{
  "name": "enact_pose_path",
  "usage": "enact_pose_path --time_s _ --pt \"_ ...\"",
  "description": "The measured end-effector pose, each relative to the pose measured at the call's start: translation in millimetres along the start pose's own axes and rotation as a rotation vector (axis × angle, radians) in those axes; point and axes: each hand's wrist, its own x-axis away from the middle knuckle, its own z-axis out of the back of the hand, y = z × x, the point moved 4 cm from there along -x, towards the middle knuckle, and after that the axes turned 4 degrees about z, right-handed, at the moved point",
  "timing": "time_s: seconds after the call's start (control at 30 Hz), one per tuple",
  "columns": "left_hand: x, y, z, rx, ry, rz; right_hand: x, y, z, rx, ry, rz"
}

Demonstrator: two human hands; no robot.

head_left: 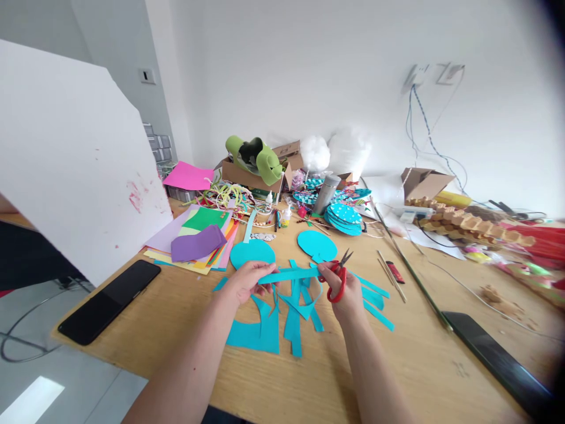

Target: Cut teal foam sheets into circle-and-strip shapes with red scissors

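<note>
A straight blue strip (291, 275), of felt or foam by its look, stretches between my two hands. My left hand (248, 279) pinches its left end. My right hand (346, 297) is closed around red-handled scissors (339, 277), blades pointing up and away, and its thumb and finger also grip the strip's right end. Beneath lie several blue strips and cut scraps (293, 333), with a larger offcut (251, 337) at the near left. Just beyond my hands rest two blue rounded pieces, one on the left (252, 253) and one on the right (316, 244).
Coloured sheets (198, 242) and a black phone (110, 300) lie to the left, beside a tall white board (75, 153). Craft supplies, a grey bottle (327, 193) and a cardboard box (241, 174) crowd the back. Thin sticks (392, 277) and a dark device (489, 353) are on the right.
</note>
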Motion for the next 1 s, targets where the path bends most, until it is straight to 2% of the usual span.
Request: enact_pose_path --time_s 0.13,0.3,0.4,0.53,0.63,0.8,1.0 --pt "-2 1 6.0 0.003 0.07 -0.03 -4 3 8 0.097 0.034 -0.056" --pt "-5 -3 4.7 -0.168 0.145 -0.033 -9 9 16 0.173 0.029 -0.094" --pt "-6 -8 1.3 -0.287 0.066 0.005 -10 10 19 0.201 0.061 -0.088" --pt "-8 -14 -1.7 -0.479 -0.032 -0.049 -9 9 19 0.237 0.081 -0.07" --pt "-10 -17 -2.0 -0.501 -0.03 -0.076 -10 9 20 0.291 0.061 -0.059" --pt "-8 -15 -2.5 -0.504 0.045 -0.013 -11 18 20 0.468 -0.053 -0.081" --pt "4 -12 -17.8 -0.744 -0.041 0.047 -12 27 19 0.666 -0.056 -0.042"
